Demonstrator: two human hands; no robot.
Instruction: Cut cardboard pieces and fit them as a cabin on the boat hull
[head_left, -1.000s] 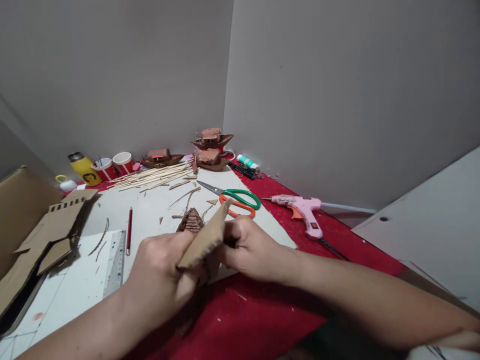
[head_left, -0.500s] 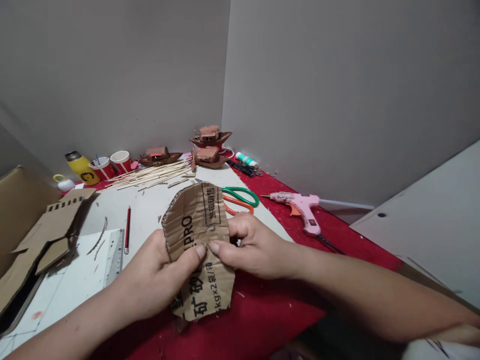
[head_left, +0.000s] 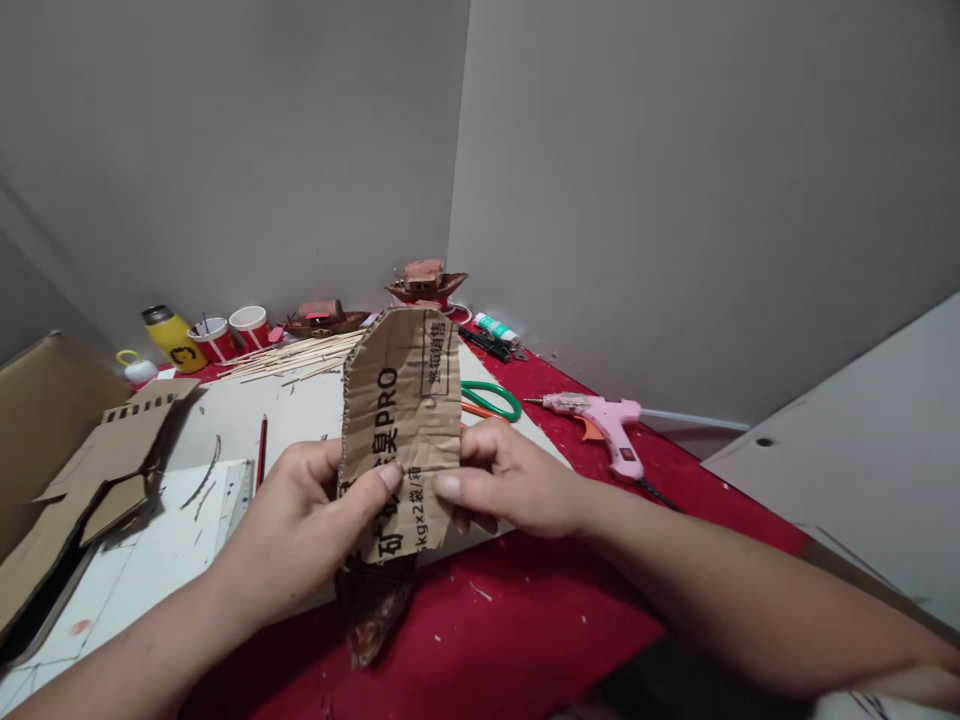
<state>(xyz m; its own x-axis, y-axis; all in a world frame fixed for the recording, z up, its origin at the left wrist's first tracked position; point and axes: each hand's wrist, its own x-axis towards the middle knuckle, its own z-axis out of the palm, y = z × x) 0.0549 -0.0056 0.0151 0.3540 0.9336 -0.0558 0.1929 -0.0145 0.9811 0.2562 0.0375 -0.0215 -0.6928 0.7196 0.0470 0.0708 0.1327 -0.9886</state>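
Between my two hands is a creased piece of brown cardboard [head_left: 409, 400] with black printing, its top edge cut to a curve. My left hand [head_left: 300, 510] grips its left edge, thumb pressed on the printed face. On the right edge, my right hand [head_left: 517, 480] pinches it with the thumb in front and the fingers behind. Below the cardboard a dark brown, shiny piece [head_left: 375, 610] hangs over the red cloth; I cannot tell what it is. Scissors with green and orange handles [head_left: 491, 400] lie partly hidden behind the cardboard.
A pink glue gun [head_left: 600, 420] lies on the red cloth at right. Model boats [head_left: 426, 280], thin wooden sticks [head_left: 300, 355], paper cups [head_left: 250, 328] and a yellow bottle [head_left: 174, 340] stand or lie at the back. Cut cardboard [head_left: 112, 450], a ruler [head_left: 236, 495] and a pencil [head_left: 262, 450] are at left.
The cardboard has risen and now hides one of the boats. More of the dark brown piece shows beneath it. My right thumb has shifted toward the right edge, away from my left thumb.
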